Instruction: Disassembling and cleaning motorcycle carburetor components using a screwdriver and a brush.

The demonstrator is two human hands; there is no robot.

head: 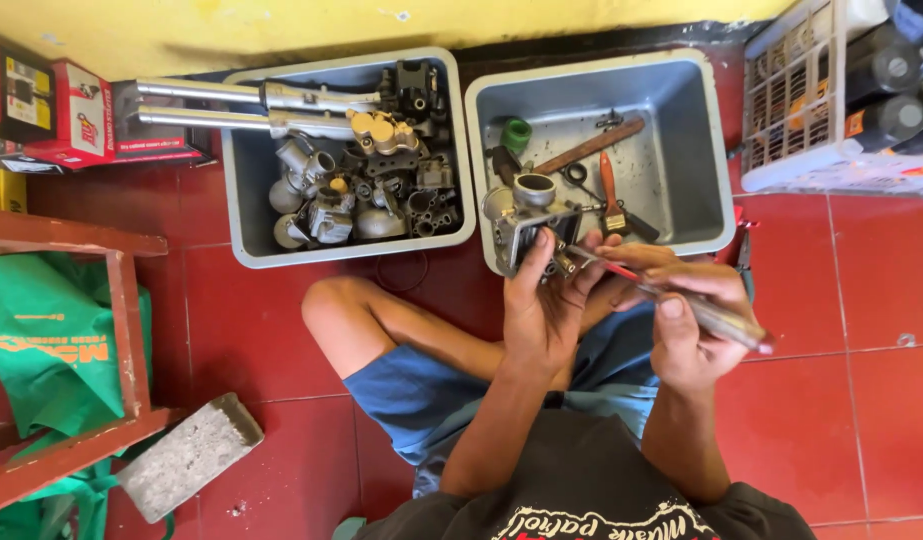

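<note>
My left hand (pixel 541 305) grips a grey metal carburetor (pixel 526 215) and holds it up over the near edge of the right grey tub (pixel 716 150). In my right hand (pixel 686 325) is a screwdriver (pixel 671 295) with a clear handle and red shaft. Its tip points left into the carburetor body, close to my left fingers. I sit cross-legged on the red tiled floor, with my bare knee (pixel 336 310) to the left.
The left grey tub (pixel 243 190) holds several metal engine parts and two chrome fork tubes (pixel 196 105). A brush, a green cap and small tools lie in the right tub. Top right stands a white crate (pixel 791 100); at left are a wooden frame (pixel 126 330), green bag, concrete block (pixel 186 455) and red boxes.
</note>
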